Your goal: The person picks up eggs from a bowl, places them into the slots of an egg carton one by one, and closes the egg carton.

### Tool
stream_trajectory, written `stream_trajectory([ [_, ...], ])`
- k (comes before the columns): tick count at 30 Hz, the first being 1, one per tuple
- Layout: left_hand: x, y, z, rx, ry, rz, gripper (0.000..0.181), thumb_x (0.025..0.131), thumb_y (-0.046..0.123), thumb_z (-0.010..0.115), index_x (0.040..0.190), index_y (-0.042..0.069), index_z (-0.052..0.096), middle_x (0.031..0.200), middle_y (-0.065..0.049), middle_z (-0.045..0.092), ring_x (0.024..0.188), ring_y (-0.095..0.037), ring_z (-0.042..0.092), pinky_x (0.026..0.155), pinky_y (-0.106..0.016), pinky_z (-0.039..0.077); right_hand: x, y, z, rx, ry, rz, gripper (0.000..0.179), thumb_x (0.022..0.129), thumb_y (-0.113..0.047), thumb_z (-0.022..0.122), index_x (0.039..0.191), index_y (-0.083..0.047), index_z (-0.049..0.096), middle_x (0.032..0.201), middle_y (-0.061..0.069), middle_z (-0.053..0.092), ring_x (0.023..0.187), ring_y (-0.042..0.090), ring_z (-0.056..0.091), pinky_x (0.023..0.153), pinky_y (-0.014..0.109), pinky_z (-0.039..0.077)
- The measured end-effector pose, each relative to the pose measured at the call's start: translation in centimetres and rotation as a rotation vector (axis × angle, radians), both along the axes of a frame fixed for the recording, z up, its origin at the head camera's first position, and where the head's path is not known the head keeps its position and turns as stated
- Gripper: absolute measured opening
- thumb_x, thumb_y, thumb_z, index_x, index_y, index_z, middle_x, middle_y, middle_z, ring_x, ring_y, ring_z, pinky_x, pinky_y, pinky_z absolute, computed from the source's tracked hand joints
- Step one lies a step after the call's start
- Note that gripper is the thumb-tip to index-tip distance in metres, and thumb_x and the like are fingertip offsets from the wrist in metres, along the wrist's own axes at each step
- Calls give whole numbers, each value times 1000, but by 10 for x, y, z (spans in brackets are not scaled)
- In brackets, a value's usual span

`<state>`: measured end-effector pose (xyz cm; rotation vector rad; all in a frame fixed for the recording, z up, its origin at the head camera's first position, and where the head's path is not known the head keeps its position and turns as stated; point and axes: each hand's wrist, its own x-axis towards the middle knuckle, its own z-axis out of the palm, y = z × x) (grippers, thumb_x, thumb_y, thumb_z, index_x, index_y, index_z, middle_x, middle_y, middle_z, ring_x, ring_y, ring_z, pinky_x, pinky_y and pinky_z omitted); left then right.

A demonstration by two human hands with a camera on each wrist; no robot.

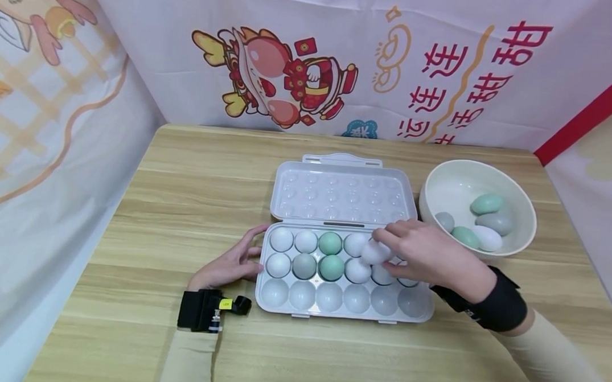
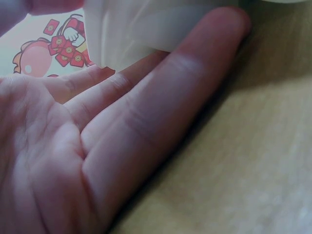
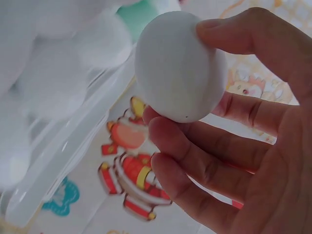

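A white egg [image 1: 375, 253] is pinched between the thumb and fingers of my right hand [image 1: 426, 254], just above the egg box. In the right wrist view, the thumb lies on one side of this egg [image 3: 178, 68] and the fingertips lie below it. The white plastic egg box [image 1: 344, 315] has its lid [image 1: 344, 198] folded back. White, green and grey eggs sit in its back and middle rows, some hidden behind my right hand; the front row shows bare cups. My left hand [image 1: 233, 262] touches the box's left end, fingers loosely extended, as the left wrist view also shows.
A cream bowl [image 1: 527, 223] stands to the right of the lid, holding several green, grey and white eggs. The wooden table [image 1: 182, 208] backs onto a printed cloth [image 1: 164, 36], with more cloth on both sides.
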<state>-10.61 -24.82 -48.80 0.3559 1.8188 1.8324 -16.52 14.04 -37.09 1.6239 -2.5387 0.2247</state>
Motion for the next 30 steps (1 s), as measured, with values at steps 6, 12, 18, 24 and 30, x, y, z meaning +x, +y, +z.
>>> stream_trajectory([
  [6, 1, 0, 0, -4, -2, 1, 82, 95, 5, 58, 155, 21, 4, 140, -37, 35, 113, -40, 54, 84, -48, 53, 12, -26, -3, 50, -42, 56, 42, 76, -26, 82, 106, -8, 59, 91, 5, 62, 80, 21, 60, 68, 34, 53],
  [12, 0, 1, -1, 17, -4, -8, 82, 95, 3, 57, 155, 21, 4, 139, -37, 35, 113, -40, 55, 84, -49, 53, 24, -52, -8, 13, 60, 168, 40, 74, -26, 81, 101, -10, 55, 84, 1, 57, 75, 19, 57, 67, 32, 50],
  [18, 0, 0, -4, 20, 1, -4, 82, 95, 3, 57, 155, 21, 4, 139, -38, 34, 113, -38, 55, 84, -49, 53, 38, -76, -11, 26, 206, 245, 34, 75, -28, 77, 98, -14, 57, 80, -2, 55, 75, 17, 55, 67, 28, 47],
  [24, 0, 0, -6, 30, 12, 2, 81, 95, 2, 57, 155, 21, 5, 138, -38, 35, 110, -37, 57, 83, -49, 54, 49, -100, -15, -19, 339, 320, 22, 76, -23, 68, 95, -18, 58, 78, -4, 53, 73, 15, 52, 66, 26, 44],
  [30, 0, 1, -6, 30, 20, 3, 80, 95, 1, 55, 154, 20, 5, 137, -38, 37, 108, -33, 59, 81, -48, 55, 56, -123, -16, 73, 406, 365, 20, 87, -21, 62, 106, -23, 60, 91, -3, 59, 84, 14, 53, 70, 25, 45],
])
